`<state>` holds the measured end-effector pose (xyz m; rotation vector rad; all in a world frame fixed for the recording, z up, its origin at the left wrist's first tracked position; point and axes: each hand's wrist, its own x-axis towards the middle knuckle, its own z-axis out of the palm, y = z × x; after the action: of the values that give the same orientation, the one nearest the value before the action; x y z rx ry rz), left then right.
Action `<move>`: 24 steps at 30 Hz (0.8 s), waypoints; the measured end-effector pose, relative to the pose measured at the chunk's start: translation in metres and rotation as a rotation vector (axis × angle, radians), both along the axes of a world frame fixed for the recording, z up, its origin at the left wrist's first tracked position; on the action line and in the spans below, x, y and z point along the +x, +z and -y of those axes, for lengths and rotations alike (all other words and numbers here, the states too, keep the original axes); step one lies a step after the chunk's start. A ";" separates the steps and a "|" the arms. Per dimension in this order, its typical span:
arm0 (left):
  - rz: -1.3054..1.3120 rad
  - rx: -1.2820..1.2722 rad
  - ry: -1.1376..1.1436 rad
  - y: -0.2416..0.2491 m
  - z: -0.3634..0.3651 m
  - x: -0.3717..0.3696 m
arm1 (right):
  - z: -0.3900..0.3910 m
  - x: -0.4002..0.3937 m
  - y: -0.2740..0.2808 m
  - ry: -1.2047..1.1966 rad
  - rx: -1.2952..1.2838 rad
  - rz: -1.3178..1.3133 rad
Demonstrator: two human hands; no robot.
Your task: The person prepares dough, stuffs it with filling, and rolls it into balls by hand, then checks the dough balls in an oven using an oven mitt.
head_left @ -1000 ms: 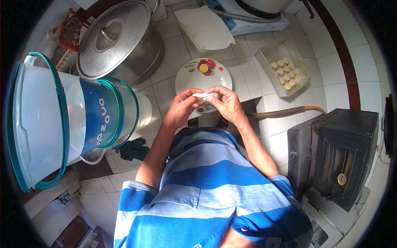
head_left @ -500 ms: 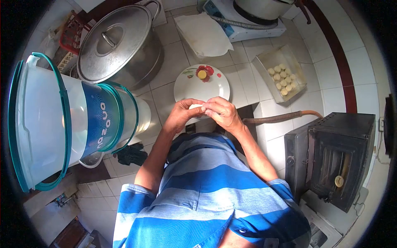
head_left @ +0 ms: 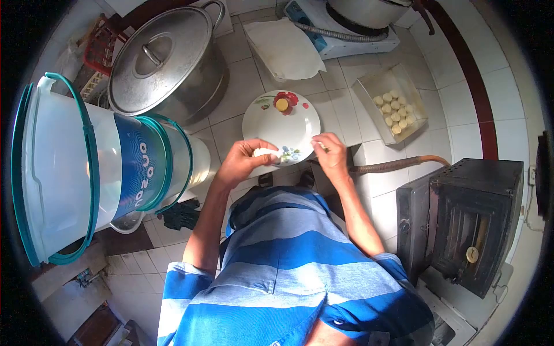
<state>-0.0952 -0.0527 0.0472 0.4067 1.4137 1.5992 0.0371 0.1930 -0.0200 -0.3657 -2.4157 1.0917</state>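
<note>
My left hand (head_left: 243, 163) holds a small white, dough-like piece (head_left: 266, 153) between thumb and fingers, over the near left side of a white plate (head_left: 262, 125). Apart from it, my right hand (head_left: 331, 157) is at the plate's near right edge with thumb and fingertips pinched together. A whitish speck shows at those fingertips, too small to name. The plate has red flowers at its far side and blue ones at its near side. On the red flowers rests a small yellow ball (head_left: 281, 104).
Right of the plate, a rectangular metal pan (head_left: 369, 99) contains several pale balls. White paper (head_left: 284, 49) lies beyond the plate. A large lidded pot (head_left: 167, 63) and a clear bucket (head_left: 109, 155) stand left. A black oven (head_left: 473, 219) is at the right, with a hose (head_left: 386, 167) beside it.
My hands have separated: the left moved slightly left with the white piece, the right moved right. The plate's blue flowers now show between them.
</note>
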 end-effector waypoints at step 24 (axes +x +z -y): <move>0.415 0.072 0.133 -0.033 -0.051 0.015 | 0.048 -0.011 0.057 0.060 -0.503 -0.003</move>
<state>-0.0799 -0.0014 0.0145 0.0152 1.0853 1.7251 0.0258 0.1452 0.0374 -0.4503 -2.1346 1.7237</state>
